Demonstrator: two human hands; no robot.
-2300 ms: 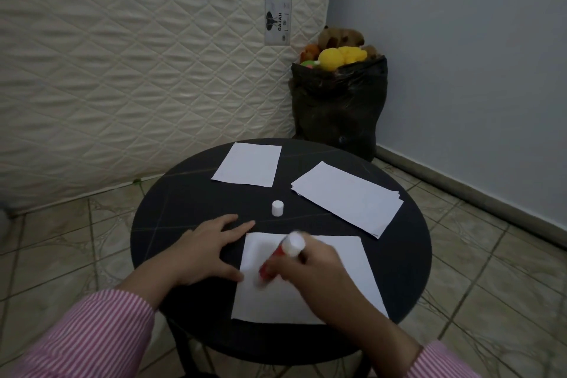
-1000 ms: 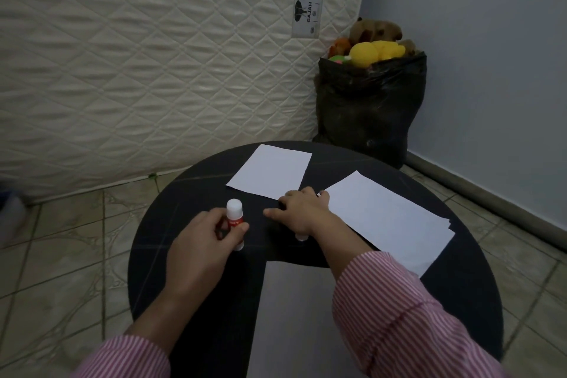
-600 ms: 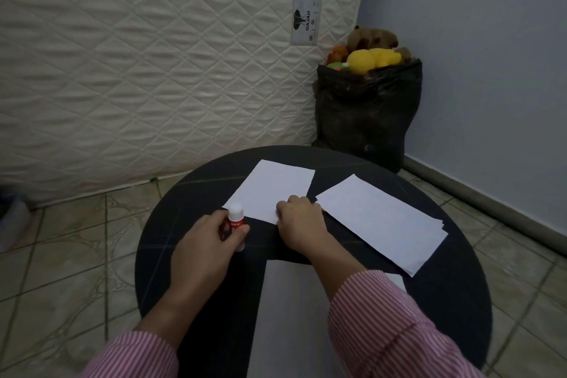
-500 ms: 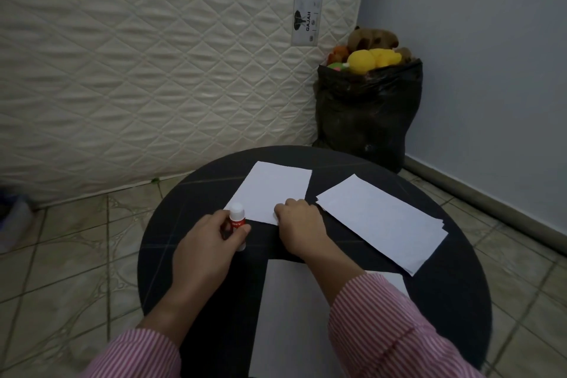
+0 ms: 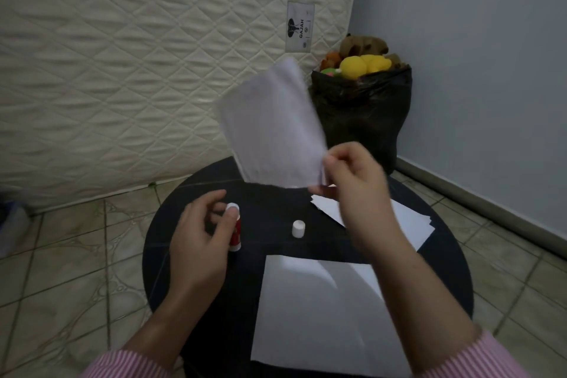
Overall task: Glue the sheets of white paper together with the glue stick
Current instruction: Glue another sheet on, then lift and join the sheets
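My right hand (image 5: 352, 181) pinches the lower right corner of a white sheet (image 5: 273, 129) and holds it up in the air above the back of the round black table (image 5: 159, 242); the sheet is blurred. My left hand (image 5: 199, 236) grips the red glue stick (image 5: 235, 233), which stands upright on the table with its white tip uncovered. The white cap (image 5: 298, 228) stands alone between my hands. Another white sheet (image 5: 322, 310) lies flat near the front edge, partly under my right forearm.
A stack of white sheets (image 5: 408, 221) lies on the table's right side, partly behind my right hand. A black bag (image 5: 362, 113) full of soft toys stands in the corner beyond the table. A quilted mattress (image 5: 122, 55) leans against the wall. Tiled floor surrounds the table.
My right hand has lifted the far sheet off the table into the air. The cap it covered is now in sight. My left hand still holds the glue stick upright.
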